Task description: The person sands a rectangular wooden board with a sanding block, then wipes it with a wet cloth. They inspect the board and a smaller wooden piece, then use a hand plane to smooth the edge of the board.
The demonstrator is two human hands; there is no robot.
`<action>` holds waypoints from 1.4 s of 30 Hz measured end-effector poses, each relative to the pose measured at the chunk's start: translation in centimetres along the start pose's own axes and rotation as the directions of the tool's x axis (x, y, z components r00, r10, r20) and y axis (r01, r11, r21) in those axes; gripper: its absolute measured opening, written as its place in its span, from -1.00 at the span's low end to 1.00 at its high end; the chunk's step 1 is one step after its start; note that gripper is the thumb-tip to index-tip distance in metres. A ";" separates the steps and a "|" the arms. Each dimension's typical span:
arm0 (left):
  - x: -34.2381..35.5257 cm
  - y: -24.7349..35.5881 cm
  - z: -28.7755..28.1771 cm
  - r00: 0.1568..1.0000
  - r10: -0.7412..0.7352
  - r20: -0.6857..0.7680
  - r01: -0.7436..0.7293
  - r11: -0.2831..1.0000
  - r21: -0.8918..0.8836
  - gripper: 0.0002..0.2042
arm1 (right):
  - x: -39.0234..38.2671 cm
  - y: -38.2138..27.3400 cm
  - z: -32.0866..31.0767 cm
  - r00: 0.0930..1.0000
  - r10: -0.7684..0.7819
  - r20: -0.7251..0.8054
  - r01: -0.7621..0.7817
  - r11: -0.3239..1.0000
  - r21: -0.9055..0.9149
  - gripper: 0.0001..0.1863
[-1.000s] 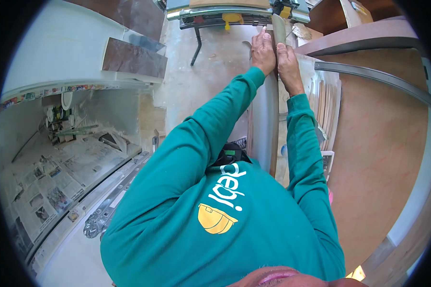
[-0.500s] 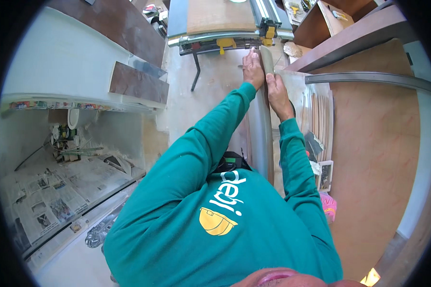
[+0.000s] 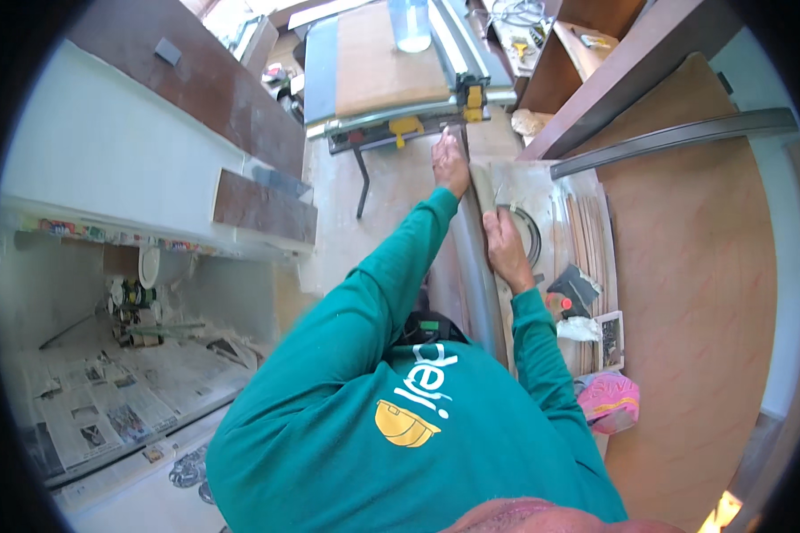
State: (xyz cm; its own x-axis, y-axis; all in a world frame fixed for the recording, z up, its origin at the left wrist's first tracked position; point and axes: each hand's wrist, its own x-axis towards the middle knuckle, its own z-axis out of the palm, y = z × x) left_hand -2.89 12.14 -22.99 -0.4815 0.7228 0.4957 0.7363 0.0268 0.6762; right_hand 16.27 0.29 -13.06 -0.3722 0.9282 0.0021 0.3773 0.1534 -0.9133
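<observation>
A long, narrow grey-brown panel (image 3: pixel 476 275) runs away from my body, standing on its edge. My left hand (image 3: pixel 451 165) reaches toward its far end, fingers curled along the left side. Nearer to me, my right hand (image 3: pixel 505 247) grips the right side, with the thumb along the top. Between the hands a rounded beige strip (image 3: pixel 484 188) shows on the panel's edge; whether it is part of the panel I cannot tell. Just beyond the left hand stands a table saw (image 3: pixel 382 62) with yellow knobs and a metal rail.
On the right, a coiled dark hose (image 3: pixel 532 233), thin wood strips (image 3: pixel 587 231) and a pink bag (image 3: pixel 609 401) lie beside a large brown sheet (image 3: pixel 684 284). A curved grey rail (image 3: pixel 671 142) juts in. To the left is a white cabinet (image 3: pixel 142 151) with newspaper (image 3: pixel 116 400) below.
The view has shifted, bringing more of the saw into sight. My hands are farther apart along the panel, the right one nearer to my body.
</observation>
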 end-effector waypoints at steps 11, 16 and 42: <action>0.8 1.5 3.0 0.990 -0.035 0.139 0.029 0.998 0.050 -0.54 | -6.2 0.0 -3.2 0.997 0.050 -0.066 -0.051 0.998 -0.021 -0.43; 1.0 2.0 2.6 0.969 -0.218 0.114 0.236 0.954 -0.183 -0.50 | -11.9 0.5 -3.8 0.989 -0.014 -0.144 0.010 1.000 -0.028 -0.50; -3.8 8.8 -3.5 0.668 -0.463 0.583 0.661 0.729 -0.178 -0.08 | -22.5 -1.6 -3.4 0.933 0.188 -0.306 -0.154 0.979 0.131 -0.24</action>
State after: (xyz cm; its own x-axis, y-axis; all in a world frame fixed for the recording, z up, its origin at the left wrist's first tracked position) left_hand 3.76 7.19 -17.01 -0.3849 0.8729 -0.2999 0.1343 0.3744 0.9175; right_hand 26.91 -19.69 -10.28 -0.0166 0.9989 -0.0449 0.3157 -0.0374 -0.9481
